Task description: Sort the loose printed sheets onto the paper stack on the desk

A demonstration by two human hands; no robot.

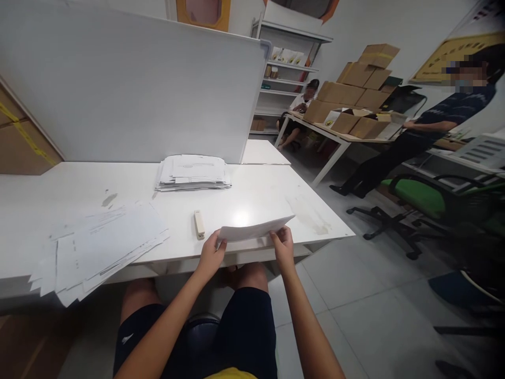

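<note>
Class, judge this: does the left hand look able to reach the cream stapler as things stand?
Probably yes: the cream stapler lies close by on the table, with nothing visible between it and the left hand. That hand grips a paper, though, so it would likely need to let go.

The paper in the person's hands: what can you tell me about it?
The paper is white, thin-looking and gently bowed. It is held lengthwise across the body at the near edge of the white table, its right end higher in the picture. The left hand grips one end, the right hand the other. Any writing is unreadable.
</note>
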